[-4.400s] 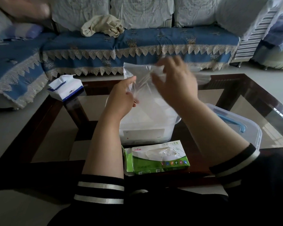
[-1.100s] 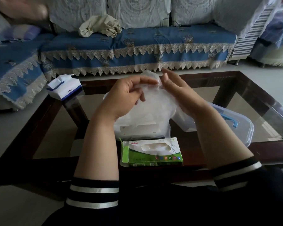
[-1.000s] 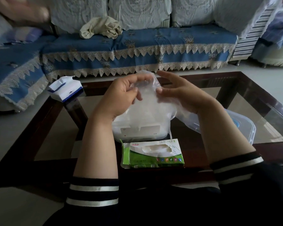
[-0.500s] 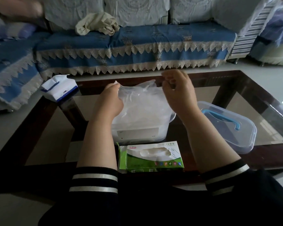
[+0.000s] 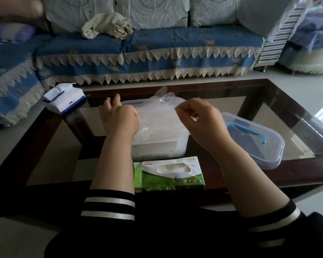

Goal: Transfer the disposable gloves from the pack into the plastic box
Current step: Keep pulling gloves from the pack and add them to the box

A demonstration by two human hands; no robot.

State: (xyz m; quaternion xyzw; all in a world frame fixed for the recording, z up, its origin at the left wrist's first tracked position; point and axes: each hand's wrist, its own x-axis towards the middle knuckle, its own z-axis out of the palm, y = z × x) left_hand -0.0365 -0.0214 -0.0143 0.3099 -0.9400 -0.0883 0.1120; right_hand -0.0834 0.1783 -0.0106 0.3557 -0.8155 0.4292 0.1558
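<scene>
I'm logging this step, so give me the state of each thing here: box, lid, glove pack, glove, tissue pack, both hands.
Box: open, gloves inside.
Lid: off, flat on the table right of the box.
Glove pack: slot open.
Glove: spread over the box.
Tissue pack: open.
Left hand: on the glove.
Right hand: pinching the glove.

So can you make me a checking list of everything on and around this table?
Surface: glass-topped coffee table with a dark wood frame.
Job's things: open plastic box holding clear disposable gloves, one fingertip poking above the far rim; green glove pack lies in front of it.
Clutter: box lid with blue handle to the right; tissue pack on the far left corner.
Grippers: left hand rests on the gloves in the box; right hand pinches the glove film.
Cables: nothing seen.
Surroundings: blue lace-trimmed sofa with a crumpled beige cloth.
</scene>
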